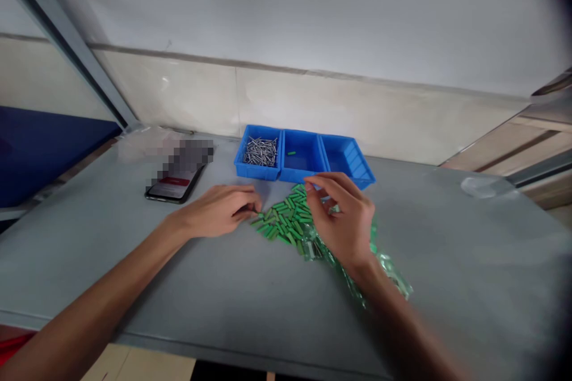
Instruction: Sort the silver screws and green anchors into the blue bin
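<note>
A pile of small green wall plugs (280, 220) lies on the grey table. At its left edge is my left hand (223, 209), fingers pinched on a green plug at their tips. Over the right of the pile is my right hand (344, 220), thumb and forefinger closed together near the front wall of the bins; what they hold, if anything, is too small to make out. Clear plastic packets (313, 249) lie under and beside my right hand, partly hidden by it and the forearm.
Behind the pile stand three joined blue bins: the left bin (257, 172) holds many screws (260, 152), the middle bin (304, 174) one green plug (292, 153). A phone (172, 189) and clear plastic bag (143, 144) lie left. Clear plastic (480, 187) sits far right, a tiled wall behind.
</note>
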The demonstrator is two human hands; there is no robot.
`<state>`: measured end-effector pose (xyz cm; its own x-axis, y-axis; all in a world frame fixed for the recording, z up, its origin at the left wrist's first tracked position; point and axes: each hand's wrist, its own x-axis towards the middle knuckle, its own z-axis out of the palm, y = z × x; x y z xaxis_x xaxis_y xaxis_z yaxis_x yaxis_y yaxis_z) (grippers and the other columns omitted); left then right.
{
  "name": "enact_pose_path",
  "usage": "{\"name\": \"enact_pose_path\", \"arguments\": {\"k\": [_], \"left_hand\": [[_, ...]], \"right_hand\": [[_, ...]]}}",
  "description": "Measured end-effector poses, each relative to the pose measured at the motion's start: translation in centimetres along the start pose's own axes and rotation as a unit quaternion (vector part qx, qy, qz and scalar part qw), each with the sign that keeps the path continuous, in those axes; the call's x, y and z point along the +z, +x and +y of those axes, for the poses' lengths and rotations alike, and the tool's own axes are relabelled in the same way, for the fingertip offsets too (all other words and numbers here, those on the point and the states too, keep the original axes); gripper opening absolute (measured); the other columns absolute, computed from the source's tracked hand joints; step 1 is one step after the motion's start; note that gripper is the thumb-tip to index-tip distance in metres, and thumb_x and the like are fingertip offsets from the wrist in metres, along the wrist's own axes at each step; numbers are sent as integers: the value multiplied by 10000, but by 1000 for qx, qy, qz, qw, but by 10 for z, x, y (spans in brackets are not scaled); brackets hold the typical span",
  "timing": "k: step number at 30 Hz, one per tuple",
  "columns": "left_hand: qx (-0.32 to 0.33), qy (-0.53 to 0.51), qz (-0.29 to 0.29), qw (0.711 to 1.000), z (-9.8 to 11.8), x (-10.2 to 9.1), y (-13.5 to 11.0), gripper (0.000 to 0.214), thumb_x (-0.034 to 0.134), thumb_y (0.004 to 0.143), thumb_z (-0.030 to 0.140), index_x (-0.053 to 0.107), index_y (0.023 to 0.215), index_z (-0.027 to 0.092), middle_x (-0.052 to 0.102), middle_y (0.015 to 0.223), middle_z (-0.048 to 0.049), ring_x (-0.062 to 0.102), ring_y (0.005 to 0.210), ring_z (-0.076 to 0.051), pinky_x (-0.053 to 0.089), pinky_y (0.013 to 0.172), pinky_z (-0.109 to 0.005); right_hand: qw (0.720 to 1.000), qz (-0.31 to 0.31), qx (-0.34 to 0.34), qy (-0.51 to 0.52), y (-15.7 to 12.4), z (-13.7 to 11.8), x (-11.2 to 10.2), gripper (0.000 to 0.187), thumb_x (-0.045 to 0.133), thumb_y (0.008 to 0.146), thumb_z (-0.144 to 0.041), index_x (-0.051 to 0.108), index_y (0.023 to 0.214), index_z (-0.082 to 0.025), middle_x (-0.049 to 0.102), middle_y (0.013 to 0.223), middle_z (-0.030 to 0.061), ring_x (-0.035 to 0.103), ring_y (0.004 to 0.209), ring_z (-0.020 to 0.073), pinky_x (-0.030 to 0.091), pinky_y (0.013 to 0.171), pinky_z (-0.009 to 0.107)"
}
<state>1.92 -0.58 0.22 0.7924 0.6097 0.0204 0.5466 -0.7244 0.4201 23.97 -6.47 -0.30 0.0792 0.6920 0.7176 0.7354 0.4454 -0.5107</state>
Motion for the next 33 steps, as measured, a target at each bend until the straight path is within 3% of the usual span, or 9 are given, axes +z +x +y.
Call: {"name": "enact_pose_path", "arguments": {"k": [6,12,19,24,29,33], "left_hand": [[9,-51,52,997,-1,-1,1,178,425,952,256,579,941,167,616,906,-30,571,800,-154,414,713,-253],[10,-158,133,978,5,6,5,176,493,932,261,637,905,165,629,769,2,530,599,-84,405,553,-185],[10,-306,197,932,17,14,7,155,541,900,210,663,861,122,574,749,-10,501,445,-38,416,416,-159],[43,-294,267,917,28,18,7,137,553,891,177,678,890,122,599,826,-40,539,507,-50,486,470,-177],[51,-346,283,893,43,17,5,129,563,886,174,679,893,117,609,822,-46,568,516,-59,516,464,-182],[46,-323,302,896,43,15,4,129,565,884,178,681,897,124,620,832,-54,569,520,-61,524,472,-185]], "right_hand": [[994,-100,-13,33,-7,-4,7,152,543,847,-139,684,881,-187,671,830,34,590,632,112,483,575,234],[985,-168,-10,42,-16,-12,14,174,540,862,-171,681,961,-198,672,871,31,594,630,113,476,575,235],[986,-157,-12,53,-16,-8,15,175,543,866,-164,673,981,-182,670,890,45,614,674,125,489,597,237],[989,-144,-23,31,-17,-11,15,141,557,861,-168,676,936,-176,669,867,45,611,660,125,492,601,245],[993,-105,-38,28,-17,-19,13,171,527,855,-120,684,842,-189,677,815,35,634,702,133,510,631,247],[995,-90,-38,37,-15,-25,9,155,569,836,-136,685,924,-189,690,886,57,650,726,147,536,653,271]]}}
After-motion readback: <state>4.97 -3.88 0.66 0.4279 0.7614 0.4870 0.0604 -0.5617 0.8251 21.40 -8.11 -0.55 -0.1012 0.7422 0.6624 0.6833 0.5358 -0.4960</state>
